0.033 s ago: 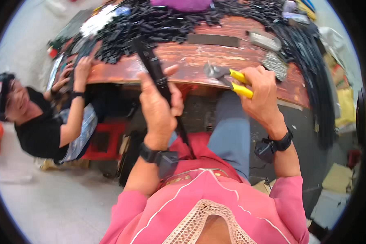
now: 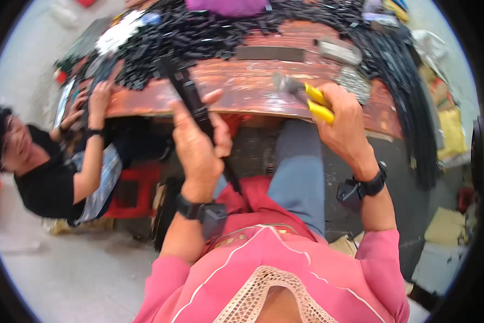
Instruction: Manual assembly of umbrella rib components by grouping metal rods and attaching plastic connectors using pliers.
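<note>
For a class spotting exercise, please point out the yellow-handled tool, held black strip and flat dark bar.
Yellow-handled tool point(image 2: 314, 95): head view, upper handle.
Held black strip point(image 2: 190, 96): head view, upper section.
Flat dark bar point(image 2: 270, 53): head view, middle.

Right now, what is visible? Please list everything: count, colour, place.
Long slim strip: one, black, left centre
Metal pliers: one, yellow handles, right centre
Wooden table: one, reddish, ahead
Small oblong pieces: many, black, table's back
Rounded item: one, purple, table's back
Flat bar: one, dark, tabletop
Oblong block: one, grey, tabletop
Hanging strips: many, black, right
Stool: one, red, left
Co-worker: one, black shirt, left
Left grip: one, bare, on strip
Right grip: one, bare, on pliers
</note>
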`<state>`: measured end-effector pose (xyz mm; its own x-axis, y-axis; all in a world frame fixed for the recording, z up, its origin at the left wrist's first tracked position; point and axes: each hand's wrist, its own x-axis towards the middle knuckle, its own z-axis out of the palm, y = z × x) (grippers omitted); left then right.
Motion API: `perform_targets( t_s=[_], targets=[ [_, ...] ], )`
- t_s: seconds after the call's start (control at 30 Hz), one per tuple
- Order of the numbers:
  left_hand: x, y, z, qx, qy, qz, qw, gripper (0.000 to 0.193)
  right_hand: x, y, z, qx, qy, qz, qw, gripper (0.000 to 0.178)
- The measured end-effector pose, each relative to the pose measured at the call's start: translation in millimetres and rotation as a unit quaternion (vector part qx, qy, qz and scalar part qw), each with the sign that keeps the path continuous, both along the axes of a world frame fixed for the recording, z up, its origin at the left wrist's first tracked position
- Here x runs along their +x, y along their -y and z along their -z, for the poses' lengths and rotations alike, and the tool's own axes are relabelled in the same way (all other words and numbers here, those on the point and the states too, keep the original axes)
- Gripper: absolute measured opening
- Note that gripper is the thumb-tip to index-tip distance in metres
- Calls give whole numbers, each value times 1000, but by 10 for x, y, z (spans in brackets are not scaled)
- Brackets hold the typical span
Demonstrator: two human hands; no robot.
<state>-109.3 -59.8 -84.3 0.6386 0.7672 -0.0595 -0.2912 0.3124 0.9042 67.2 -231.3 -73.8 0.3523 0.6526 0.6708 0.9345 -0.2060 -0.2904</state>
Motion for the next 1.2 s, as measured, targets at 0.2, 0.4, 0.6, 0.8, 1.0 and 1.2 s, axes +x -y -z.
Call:
perform_targets(
  t_s=[0.2, 0.4, 0.6, 0.8, 1.0, 1.2],
  targets=[
    [-19, 4, 6, 3, 32, 1, 999, 88, 1115, 431, 143, -60, -216, 172, 959, 16],
    [49, 59, 1, 11, 17, -6, 1000, 88, 1519, 405, 358, -158, -217, 214, 939, 20],
    [111, 84, 2, 19, 6, -11, 1000, 85, 1629, 202, 453, -184, -81, 229, 952, 15],
    [125, 71, 20, 26, 5, -11, 1000, 84, 1679, 202, 341, -180, -124, 212, 952, 19],
    [153, 117, 2, 20, 1, -3, 1000, 84, 1672, 347, 179, -115, -254, 195, 940, 24],
    [101, 137, -17, 27, 3, -3, 1000, 85, 1616, 499, 184, 64, -497, 41, 864, 24]
  ],
)
